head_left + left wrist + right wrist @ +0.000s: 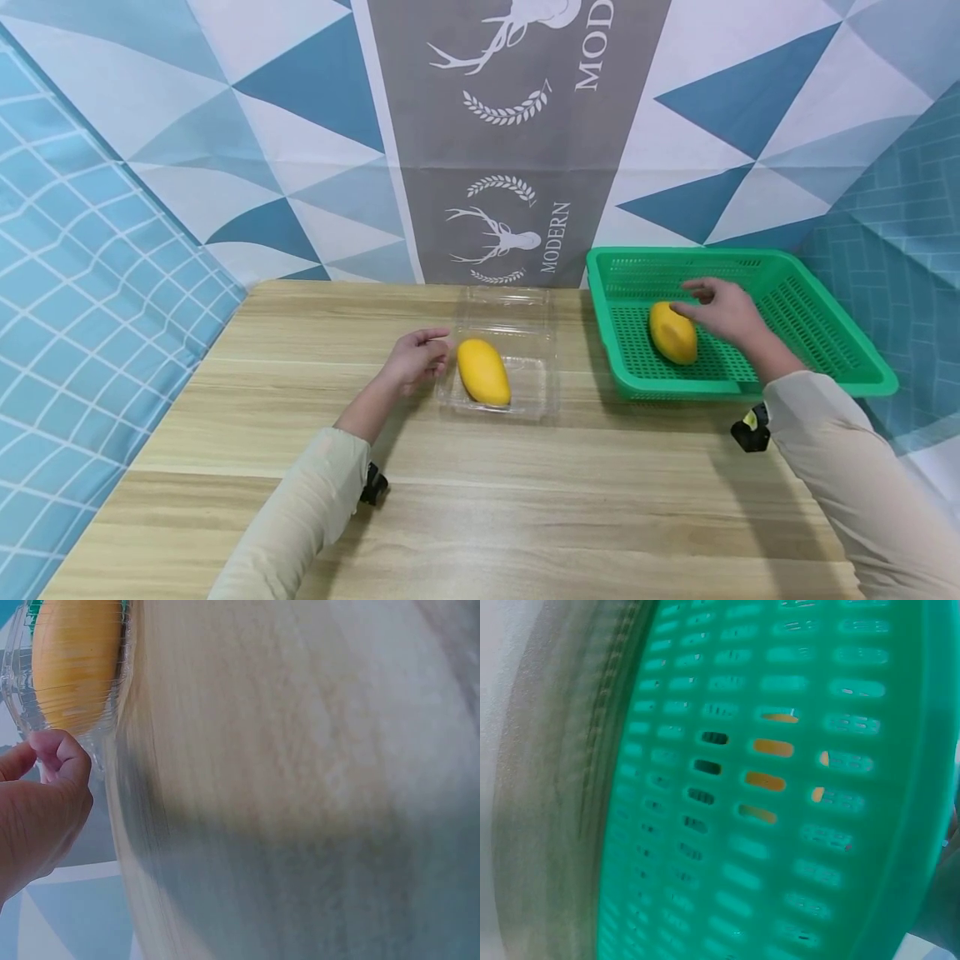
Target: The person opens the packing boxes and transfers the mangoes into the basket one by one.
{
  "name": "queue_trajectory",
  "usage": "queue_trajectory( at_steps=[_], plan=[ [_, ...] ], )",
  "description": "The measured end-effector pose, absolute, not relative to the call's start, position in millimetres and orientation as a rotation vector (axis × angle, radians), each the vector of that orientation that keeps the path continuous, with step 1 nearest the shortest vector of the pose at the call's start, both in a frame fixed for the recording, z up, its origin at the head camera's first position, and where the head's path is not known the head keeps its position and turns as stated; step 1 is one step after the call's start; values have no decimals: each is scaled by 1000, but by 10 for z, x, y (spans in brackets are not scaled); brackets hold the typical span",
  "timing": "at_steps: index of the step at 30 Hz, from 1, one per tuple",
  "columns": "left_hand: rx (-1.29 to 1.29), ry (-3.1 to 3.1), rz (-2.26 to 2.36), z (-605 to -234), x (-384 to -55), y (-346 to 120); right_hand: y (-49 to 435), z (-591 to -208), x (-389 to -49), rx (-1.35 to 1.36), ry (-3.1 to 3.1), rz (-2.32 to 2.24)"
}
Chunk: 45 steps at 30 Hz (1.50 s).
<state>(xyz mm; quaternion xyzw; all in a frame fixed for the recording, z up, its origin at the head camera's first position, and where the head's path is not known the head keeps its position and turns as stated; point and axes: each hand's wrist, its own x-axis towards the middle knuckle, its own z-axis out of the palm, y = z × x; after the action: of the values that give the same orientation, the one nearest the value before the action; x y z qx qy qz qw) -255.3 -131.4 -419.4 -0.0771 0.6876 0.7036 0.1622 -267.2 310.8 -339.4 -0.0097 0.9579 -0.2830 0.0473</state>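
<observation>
A clear plastic box stands on the table with its lid folded back, and a yellow mango lies in it. Just left of the box is my left hand, its fingers loosely bent and the fingertips right at the box's side. The left wrist view has that hand's thumb and index fingertips close together by the box's edge. A second mango rests in the green basket. My right hand is over it, fingers relaxed and apart, the thumb overlapping the mango's upper end. In the right wrist view the basket wall hides this hand's fingers.
The wooden table runs up to a patterned cloth backdrop. Blue grid-patterned cloth hangs along the left side. A black wrist camera sits under the right sleeve, near the basket's front rim.
</observation>
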Motion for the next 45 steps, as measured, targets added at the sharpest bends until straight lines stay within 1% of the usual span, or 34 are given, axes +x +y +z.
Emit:
queue_trajectory(
  at_steps=[45],
  plan=[
    [-214,1957,2010,-4174,-2540,-1307,2749,-3193,-2587,-144,2837,-972]
  ],
)
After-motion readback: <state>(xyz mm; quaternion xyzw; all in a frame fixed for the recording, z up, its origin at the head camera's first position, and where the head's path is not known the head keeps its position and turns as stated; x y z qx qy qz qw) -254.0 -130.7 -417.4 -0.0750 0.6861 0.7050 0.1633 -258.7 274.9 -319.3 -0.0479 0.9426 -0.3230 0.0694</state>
